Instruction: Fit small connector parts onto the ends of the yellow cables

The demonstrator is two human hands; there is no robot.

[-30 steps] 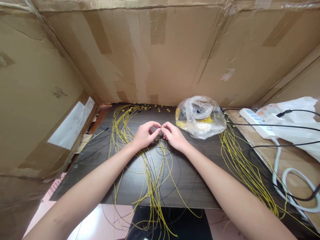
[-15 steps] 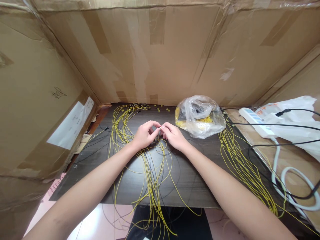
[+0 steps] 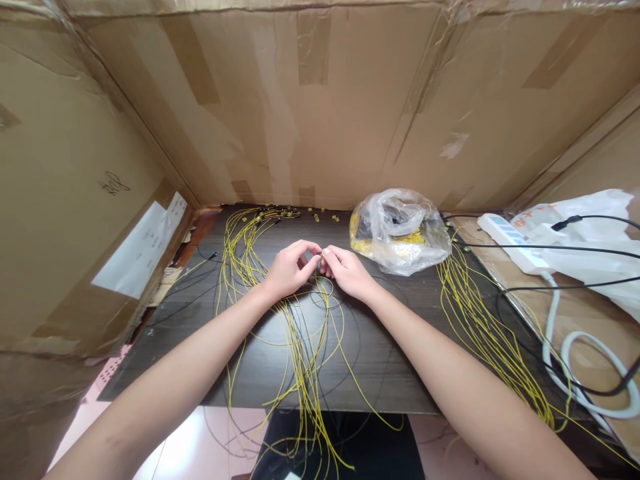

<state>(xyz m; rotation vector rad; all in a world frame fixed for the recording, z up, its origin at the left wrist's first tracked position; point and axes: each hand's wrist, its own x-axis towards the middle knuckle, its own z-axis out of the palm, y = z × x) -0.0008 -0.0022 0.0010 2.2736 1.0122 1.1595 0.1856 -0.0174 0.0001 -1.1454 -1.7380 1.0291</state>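
While the left hand and right hand meet left of the plastic bag, their fingertips narrowly pinch a tiny piece, mostly hidden. Left of and nearer than the bag, yellow wires overhang the near edge of the dark table, whose surface stretches between bag and edge. The bag holds yellow contents. Far left of it, a white label bears illegible print.

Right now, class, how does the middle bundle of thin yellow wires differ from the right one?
The middle bundle of thin yellow wires spreads into loose loops; the right yellow bundle runs tighter, roughly parallel. The middle bundle partly hangs off the dark table; the right bundle slants from beside the clear plastic bag. Both are yellow.
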